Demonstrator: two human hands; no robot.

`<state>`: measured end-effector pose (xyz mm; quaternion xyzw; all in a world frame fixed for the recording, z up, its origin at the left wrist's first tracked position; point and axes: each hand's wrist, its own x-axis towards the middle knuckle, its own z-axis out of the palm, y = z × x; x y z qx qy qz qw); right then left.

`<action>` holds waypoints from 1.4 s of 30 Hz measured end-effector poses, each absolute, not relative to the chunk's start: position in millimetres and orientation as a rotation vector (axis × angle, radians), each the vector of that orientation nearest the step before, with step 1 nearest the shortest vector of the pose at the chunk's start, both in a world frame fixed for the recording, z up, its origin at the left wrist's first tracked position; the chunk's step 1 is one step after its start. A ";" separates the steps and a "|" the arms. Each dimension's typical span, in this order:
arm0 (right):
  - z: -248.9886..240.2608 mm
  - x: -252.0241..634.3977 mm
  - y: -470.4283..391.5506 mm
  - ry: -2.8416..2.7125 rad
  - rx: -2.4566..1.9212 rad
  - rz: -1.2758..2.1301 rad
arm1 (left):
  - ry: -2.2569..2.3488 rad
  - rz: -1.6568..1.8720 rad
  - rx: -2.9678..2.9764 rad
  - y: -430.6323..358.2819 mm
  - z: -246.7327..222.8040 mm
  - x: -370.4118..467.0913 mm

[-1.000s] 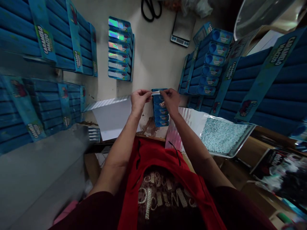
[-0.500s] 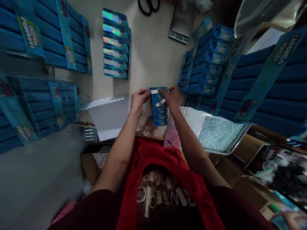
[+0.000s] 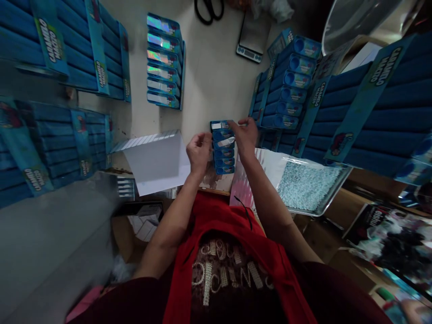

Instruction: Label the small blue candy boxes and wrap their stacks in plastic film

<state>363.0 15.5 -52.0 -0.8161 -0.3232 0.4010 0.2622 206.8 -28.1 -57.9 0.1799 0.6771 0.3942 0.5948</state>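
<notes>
A small display of stacked blue boxes (image 3: 224, 162) stands in front of me, their printed ends facing up. A white sticker (image 3: 217, 126) lies on the end of the farthest box. My right hand (image 3: 246, 137) reaches over from the right, its index fingertip at that sticker's right side. Under its fingers a curled white strip (image 3: 226, 142) hangs over the boxes, seemingly held by this hand. To the left of the boxes is my left hand (image 3: 199, 152), fingers loosely bent and slightly apart, with nothing visible in them.
A similar display (image 3: 164, 85) with shiny stickers stands farther back. Large blue box stacks (image 3: 364, 103) rise right and left. White sheets (image 3: 158, 162) lie left; a tray of pale beads or pellets (image 3: 308, 186) sits right. Scissors (image 3: 209, 11) and a small scale (image 3: 249, 51) are at the back.
My left hand has let go of the white sticker on the farthest box and drawn back toward me. My right hand stays over the boxes, and the curled strip has shifted slightly.
</notes>
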 end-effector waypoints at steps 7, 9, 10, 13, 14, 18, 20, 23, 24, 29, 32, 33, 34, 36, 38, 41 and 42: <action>-36.9 349.5 5.6 -0.880 -2.085 1.131 | 1.389 0.849 0.234 -49.4 -29.0 213.3; -34.3 352.4 -1.9 -0.858 -2.000 1.208 | 1.420 0.838 0.219 -46.1 -33.6 209.5; -34.2 354.8 -5.7 -0.856 -1.955 1.248 | 1.428 0.825 0.227 -43.9 -36.0 206.2; -39.0 361.6 -14.8 -0.841 -1.878 1.317 | 1.457 0.789 0.287 -34.8 -42.7 194.3; -41.7 362.8 -16.4 -0.835 -1.890 1.301 | 1.468 0.782 0.309 -30.8 -45.0 190.7; -51.2 360.1 -15.2 -0.883 -2.002 1.179 | 1.505 0.738 0.416 -12.3 -57.7 181.8; -52.5 357.0 -12.1 -0.913 -2.044 1.147 | 1.537 0.700 0.473 -4.5 -65.7 179.7; -51.5 354.3 -8.3 -0.978 -2.115 1.102 | 1.559 0.669 0.527 0.9 -76.0 177.9; -51.1 353.9 -7.5 -1.001 -2.138 1.095 | 1.558 0.675 0.532 1.1 -78.4 177.7; -52.2 352.4 -4.7 -1.072 -2.239 1.032 | 1.541 0.708 0.514 -1.9 -83.9 179.8; -55.4 354.1 -2.9 -1.110 -2.272 1.004 | 1.515 0.704 0.490 -1.3 -88.8 181.4; -57.2 356.0 -2.2 -1.125 -2.284 0.998 | 1.506 0.694 0.464 -0.7 -91.5 181.7; -59.6 358.6 -1.7 -1.135 -2.305 0.984 | 1.494 0.677 0.425 -0.2 -94.7 182.1; -66.7 365.0 -1.1 -1.143 -2.362 0.956 | 1.463 0.631 0.330 -0.2 -102.0 183.4; -77.2 371.0 -1.8 -1.114 -2.398 0.972 | 1.437 0.610 0.243 -2.4 -109.6 186.8; -95.9 372.5 -4.5 -0.983 -2.329 1.120 | 1.442 0.646 0.193 -8.8 -119.4 196.6; -101.2 370.5 -5.8 -0.949 -2.275 1.163 | 1.458 0.658 0.191 -10.9 -121.7 200.2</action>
